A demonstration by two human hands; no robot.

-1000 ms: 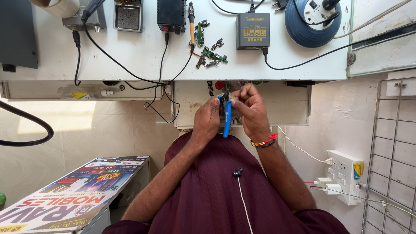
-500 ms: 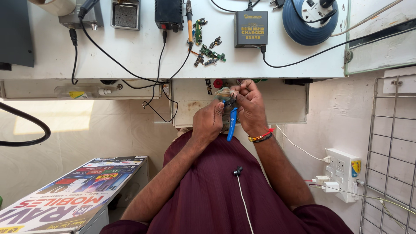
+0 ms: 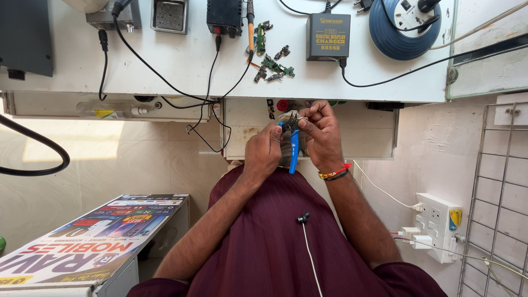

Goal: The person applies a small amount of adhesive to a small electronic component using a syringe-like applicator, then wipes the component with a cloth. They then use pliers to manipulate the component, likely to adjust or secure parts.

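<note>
Two hands meet: left hand [image 3: 264, 151] grips blue-handled steel pliers [image 3: 293, 148], long axis vertical; right hand [image 3: 322, 135] pinches sth small at tip, just right.

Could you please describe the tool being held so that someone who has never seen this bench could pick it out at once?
Start at the white workbench and look just below its front edge, above the open drawer. There the left hand and right hand meet around a small pair of cutters. Its bright blue handles, pointing toward the person, set it apart from the green circuit boards on the bench.
</note>
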